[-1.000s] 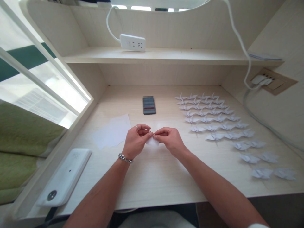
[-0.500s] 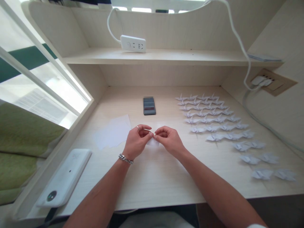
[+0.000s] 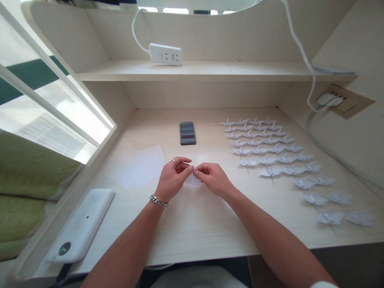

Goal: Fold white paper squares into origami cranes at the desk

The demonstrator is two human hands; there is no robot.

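Between my two hands is a small piece of white paper [image 3: 192, 181], mostly covered by my fingers, so its folds cannot be made out. My left hand [image 3: 175, 175], with a ring and a chain bracelet, pinches it between thumb and forefinger. Opposite, my right hand [image 3: 213, 178] pinches the same paper, its fingers curled in and its tips close to the left ones. Loose white paper sheets [image 3: 142, 166] lie flat just left of my left hand. Rows of folded white paper cranes [image 3: 264, 142] stand to the right of my right hand.
A phone [image 3: 187, 133] lies beyond my hands. At the left edge rests a white lamp-like device [image 3: 82, 226]. A power strip [image 3: 165, 54] sits on the shelf [image 3: 204, 71] above. On the right, a cable [image 3: 339, 158] runs down from the wall socket [image 3: 345, 101].
My right hand has lowered slightly, its fingers curling more tightly at the paper. My left hand stays nearly in place. The whole view has shifted a little.
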